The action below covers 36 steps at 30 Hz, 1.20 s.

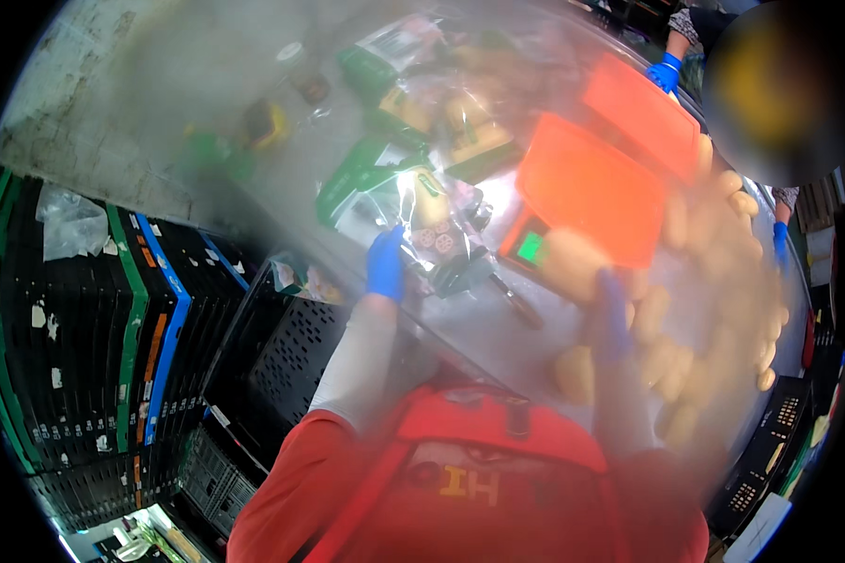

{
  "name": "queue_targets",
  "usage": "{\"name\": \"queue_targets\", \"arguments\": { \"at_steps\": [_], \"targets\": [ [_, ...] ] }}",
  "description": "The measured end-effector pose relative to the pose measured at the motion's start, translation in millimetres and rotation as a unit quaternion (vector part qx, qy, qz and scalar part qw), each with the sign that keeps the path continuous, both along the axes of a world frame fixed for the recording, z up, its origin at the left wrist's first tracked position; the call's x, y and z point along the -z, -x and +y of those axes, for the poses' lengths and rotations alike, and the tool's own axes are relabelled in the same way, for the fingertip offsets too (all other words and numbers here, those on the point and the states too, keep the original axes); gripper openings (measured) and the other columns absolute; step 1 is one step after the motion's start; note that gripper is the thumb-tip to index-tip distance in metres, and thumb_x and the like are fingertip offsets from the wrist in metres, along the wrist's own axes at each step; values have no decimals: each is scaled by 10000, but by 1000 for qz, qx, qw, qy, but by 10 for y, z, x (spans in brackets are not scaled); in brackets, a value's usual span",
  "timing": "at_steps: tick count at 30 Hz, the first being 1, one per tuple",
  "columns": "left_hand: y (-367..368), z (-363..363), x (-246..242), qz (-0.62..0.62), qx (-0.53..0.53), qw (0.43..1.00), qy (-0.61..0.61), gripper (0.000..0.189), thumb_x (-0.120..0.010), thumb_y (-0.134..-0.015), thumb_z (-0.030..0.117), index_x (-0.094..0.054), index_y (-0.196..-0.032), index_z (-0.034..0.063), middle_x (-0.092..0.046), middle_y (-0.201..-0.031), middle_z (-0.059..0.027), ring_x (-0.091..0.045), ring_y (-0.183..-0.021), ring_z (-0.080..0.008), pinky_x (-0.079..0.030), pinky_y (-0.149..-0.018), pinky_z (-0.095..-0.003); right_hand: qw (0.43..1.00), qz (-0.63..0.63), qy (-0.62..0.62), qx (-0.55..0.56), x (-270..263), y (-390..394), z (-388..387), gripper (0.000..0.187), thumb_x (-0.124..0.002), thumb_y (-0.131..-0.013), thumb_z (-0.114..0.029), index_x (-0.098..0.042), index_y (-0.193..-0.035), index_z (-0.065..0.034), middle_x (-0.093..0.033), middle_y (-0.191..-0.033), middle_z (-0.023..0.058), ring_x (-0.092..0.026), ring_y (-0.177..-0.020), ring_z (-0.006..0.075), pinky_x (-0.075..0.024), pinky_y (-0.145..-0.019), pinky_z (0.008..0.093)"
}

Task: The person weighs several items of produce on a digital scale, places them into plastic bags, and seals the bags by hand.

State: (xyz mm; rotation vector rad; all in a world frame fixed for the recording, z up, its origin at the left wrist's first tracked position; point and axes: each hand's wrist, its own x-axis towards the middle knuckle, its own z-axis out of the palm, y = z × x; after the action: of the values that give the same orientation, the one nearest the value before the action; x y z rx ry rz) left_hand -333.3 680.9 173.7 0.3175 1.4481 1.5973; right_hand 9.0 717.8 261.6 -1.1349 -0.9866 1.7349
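Note:
My left hand (pixel 385 266), in a blue glove, grips the near edge of a clear plastic bag (pixel 366 184) with green panels and printed root slices. A pale root (pixel 431 200), apparently lotus root, shows through the film. On my right, a blurred right hand (pixel 614 310) in a blue glove holds the near end of a plump tan root (pixel 574 262) over the front edge of an orange-topped scale (pixel 591 183). That scale has a lit green display (pixel 531 248). Between the bag and the scale lies a knife-like tool (pixel 517 301) with a brownish handle. Haze on the lens hides finger detail.
More bagged roots (pixel 475 127) lie behind. Many loose roots (pixel 665 359) cover the metal table's right side. A second orange scale (pixel 641 112) stands farther back, near another person's gloved hand (pixel 665 74). Stacked black crates (pixel 84 331) rise at left, beside an open crate (pixel 292 359).

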Motion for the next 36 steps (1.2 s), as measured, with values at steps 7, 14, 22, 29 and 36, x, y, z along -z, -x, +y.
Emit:
{"name": "queue_targets", "arguments": {
  "at_steps": [7,14,22,29,36],
  "targets": [
    [-9,41,22,11,15,1000,19,279,-566,-859,263,-593,-1003,25,-619,-859,-50,-594,-737,-152,-459,-615,-262,949,157,245,-121,504,833,-578,507,-556,-870,-315,-389,-1300,-103,-526,-1192,69,-562,-997,187,-457,-751,278],
    [-241,-419,-287,389,177,899,96,279,-596,-846,276,-563,-797,4,-558,-649,-49,-523,-583,-108,-423,-518,-263,964,107,199,-138,624,1445,-331,476,-540,-888,-291,-391,-1295,-95,-511,-1186,34,-515,-1029,141,-420,-835,276],
    [-87,-596,-162,209,151,964,56,201,-518,-889,200,-570,-879,6,-561,-754,-48,-515,-687,-94,-435,-599,-254,966,64,4,-252,799,1920,-60,513,-614,-796,-58,-393,-1258,-26,-510,-1187,90,-509,-1070,178,-427,-906,311],
    [104,-559,-76,207,183,960,50,217,-531,-877,198,-585,-897,-10,-580,-765,-57,-533,-686,-113,-440,-618,-263,939,79,113,-314,1071,2164,258,276,-538,-828,-62,-495,-1092,3,-595,-937,113,-583,-762,177,-479,-624,292],
    [53,-521,-294,205,256,943,54,308,-532,-872,265,-582,-772,-22,-596,-671,-91,-562,-613,-144,-443,-565,-287,955,-59,-143,-251,1072,2564,253,430,-579,-833,-209,-458,-1219,-61,-567,-1084,135,-544,-989,232,-442,-840,317]
  ]
}}
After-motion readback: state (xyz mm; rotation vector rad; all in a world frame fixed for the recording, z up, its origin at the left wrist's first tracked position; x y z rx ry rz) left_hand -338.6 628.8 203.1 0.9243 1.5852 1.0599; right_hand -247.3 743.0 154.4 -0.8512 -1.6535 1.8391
